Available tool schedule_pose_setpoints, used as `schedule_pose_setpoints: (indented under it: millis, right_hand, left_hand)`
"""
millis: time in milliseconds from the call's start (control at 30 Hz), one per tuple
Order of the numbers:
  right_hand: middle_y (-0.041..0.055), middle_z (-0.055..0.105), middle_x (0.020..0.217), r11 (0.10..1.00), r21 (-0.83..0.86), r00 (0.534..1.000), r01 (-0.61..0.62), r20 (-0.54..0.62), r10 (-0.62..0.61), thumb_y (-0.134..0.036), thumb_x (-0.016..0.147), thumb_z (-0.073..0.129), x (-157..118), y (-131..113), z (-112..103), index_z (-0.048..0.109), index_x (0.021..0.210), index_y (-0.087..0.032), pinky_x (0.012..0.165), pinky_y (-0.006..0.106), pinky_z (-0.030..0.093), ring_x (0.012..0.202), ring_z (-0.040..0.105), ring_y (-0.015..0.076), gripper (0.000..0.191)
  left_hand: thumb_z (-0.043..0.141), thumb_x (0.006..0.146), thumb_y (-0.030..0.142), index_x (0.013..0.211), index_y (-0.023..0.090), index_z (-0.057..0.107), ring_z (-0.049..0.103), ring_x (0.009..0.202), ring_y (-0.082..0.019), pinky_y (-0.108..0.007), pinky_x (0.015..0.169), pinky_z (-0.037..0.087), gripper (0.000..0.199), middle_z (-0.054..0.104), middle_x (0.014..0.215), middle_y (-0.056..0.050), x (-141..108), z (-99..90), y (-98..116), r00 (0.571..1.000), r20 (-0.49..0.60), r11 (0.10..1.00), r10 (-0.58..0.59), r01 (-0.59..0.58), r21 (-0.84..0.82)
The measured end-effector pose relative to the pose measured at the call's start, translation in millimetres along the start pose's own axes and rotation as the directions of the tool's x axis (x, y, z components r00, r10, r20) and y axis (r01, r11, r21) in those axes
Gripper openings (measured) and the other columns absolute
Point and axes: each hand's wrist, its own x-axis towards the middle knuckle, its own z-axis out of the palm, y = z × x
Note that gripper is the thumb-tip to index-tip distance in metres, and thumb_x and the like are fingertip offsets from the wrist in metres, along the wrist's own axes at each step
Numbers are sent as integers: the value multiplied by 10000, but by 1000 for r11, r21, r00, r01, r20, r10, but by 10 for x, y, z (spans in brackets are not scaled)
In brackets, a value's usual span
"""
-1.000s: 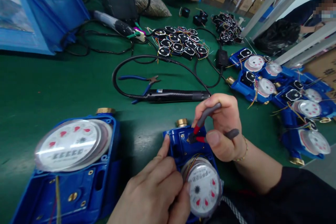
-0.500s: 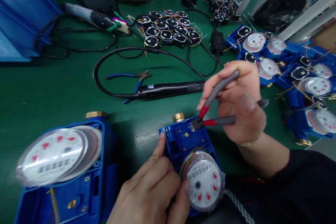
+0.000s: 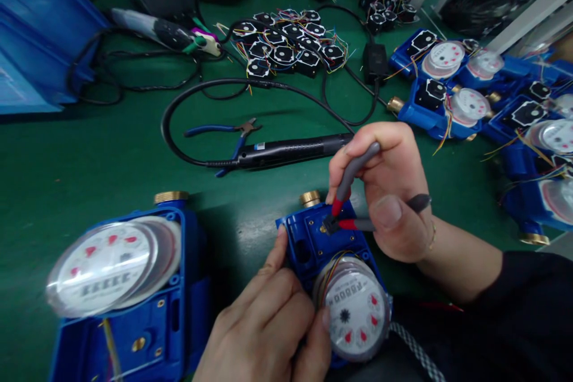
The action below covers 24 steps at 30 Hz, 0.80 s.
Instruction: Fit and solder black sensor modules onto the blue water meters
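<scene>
A blue water meter (image 3: 295, 224) with a round white dial (image 3: 356, 313) and a brass fitting lies before me. My left hand (image 3: 273, 322) grips its left side, index finger on the housing's upper corner and thumb by the dial. Held in my right hand (image 3: 398, 191) are cutters with grey and red handles (image 3: 353, 173); their handles are spread. The cutters' dark jaws meet the brass spot in the housing's flat plate. Coloured wires curve along the dial's upper left edge.
Another blue meter (image 3: 179, 250) lies at left. Blue-handled pliers (image 3: 210, 130) sit partly under a black corded tool (image 3: 290, 152). Behind are black wired modules (image 3: 284, 54); more meters (image 3: 470, 106) are at right. A blue bin (image 3: 40, 30) stands back left.
My right hand has moved left and slightly down with the cutters, whose jaws went from the plate's upper edge to its brass spot. The whole view has shifted slightly.
</scene>
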Motion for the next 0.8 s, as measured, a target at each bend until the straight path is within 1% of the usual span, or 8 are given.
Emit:
schedule_pose_setpoints:
  millis: [133,233,467,567,633,700,767,800]
  right_hand:
    - [2,482,785,992,-114,998,46,58,-39,-442,871,493,-5,-1,1,353,1069,-264,541,302,487,635,554,157,301]
    - [-3,477,768,985,-159,997,63,57,-54,-430,867,489,-5,4,9,356,1035,-260,546,306,490,612,547,150,273]
    - [-2,493,781,991,-108,996,80,55,-74,-353,854,507,2,61,3,364,1050,-260,550,319,471,610,544,158,261]
    - [5,511,810,995,-60,997,81,13,-81,-363,835,537,-18,92,29,394,1054,-262,541,319,463,610,550,161,280]
    - [22,525,852,996,-9,995,91,-35,-91,-386,829,554,-38,63,61,418,1068,-253,540,322,464,626,559,166,306]
    - [47,537,885,995,63,993,76,-96,-70,-416,817,577,-54,-19,88,435,1075,-234,526,333,477,646,579,187,346]
    - [72,558,869,992,121,978,47,-207,-21,-457,776,609,-66,-123,91,455,1060,-212,498,363,499,641,601,224,405]
    - [83,572,840,988,146,964,38,-265,2,-469,745,630,-69,-170,81,473,1040,-200,470,379,503,619,610,245,429]
  left_hand:
    - [521,809,173,681,197,499,541,634,-80,-467,1156,249,133,449,651,45,13,-2,-1,1000,7,1000,12,-12,7]
    - [512,811,167,673,202,492,534,609,-79,-491,1152,239,144,459,647,47,9,2,-3,1000,-11,1000,11,-11,-5]
    - [513,820,153,681,190,505,545,632,-76,-469,1157,243,143,449,636,47,40,-49,41,1000,30,1000,-7,7,-2]
    - [491,837,154,679,190,501,558,656,-72,-456,1159,243,162,473,646,45,76,-70,81,996,70,999,-48,49,-12]
    - [479,847,163,738,193,531,606,797,-99,-455,1142,281,124,553,749,14,63,-61,133,993,61,995,-103,103,18]
    - [497,843,206,937,193,569,574,1085,-196,-479,1073,379,120,607,1044,-65,-22,-38,204,987,-12,977,-160,160,143]
    - [542,823,321,1197,176,490,426,1269,-322,-496,951,484,405,479,1331,-154,-210,-27,291,987,-83,944,-138,156,292]
    - [551,812,359,1279,175,427,400,1285,-344,-481,905,513,517,420,1391,-171,-344,-39,342,990,-91,932,-110,135,336]
